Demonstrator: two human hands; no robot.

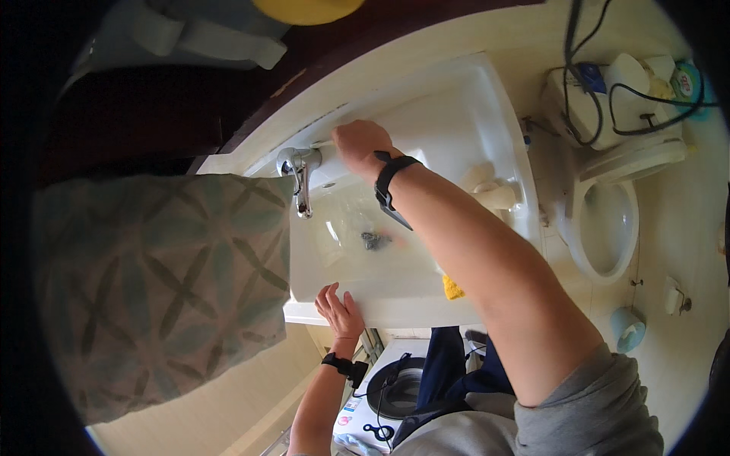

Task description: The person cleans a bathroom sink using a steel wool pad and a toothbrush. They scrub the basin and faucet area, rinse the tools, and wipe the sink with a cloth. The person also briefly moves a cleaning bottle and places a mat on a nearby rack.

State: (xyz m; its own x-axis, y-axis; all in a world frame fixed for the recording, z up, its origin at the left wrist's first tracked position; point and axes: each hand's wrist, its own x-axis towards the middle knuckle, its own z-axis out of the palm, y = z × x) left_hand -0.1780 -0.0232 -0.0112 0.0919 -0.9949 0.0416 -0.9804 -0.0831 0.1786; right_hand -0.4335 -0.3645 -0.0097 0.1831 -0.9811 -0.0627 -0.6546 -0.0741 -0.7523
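Observation:
My right hand (362,146) is closed in a fist at the back rim of the white sink (411,301), just right of the chrome faucet (303,181). A short pale end (322,144) shows beside its fingers; what it belongs to is hidden. My left hand (340,311) rests on the sink's front edge, fingers apart, holding nothing. Shallow water seems to lie in the basin, around a dark drain piece (372,241). A yellow sponge (452,288) sits at the front rim, partly behind my right forearm. Pale crumpled items (493,191) lie on the sink's right side.
A patterned towel (167,289) hangs close on the left. Below the sink stands a white washing machine (357,414). A toilet (604,228) is to the right, with dark cables (566,91) hanging near it. A dark red ledge (175,110) runs behind the sink.

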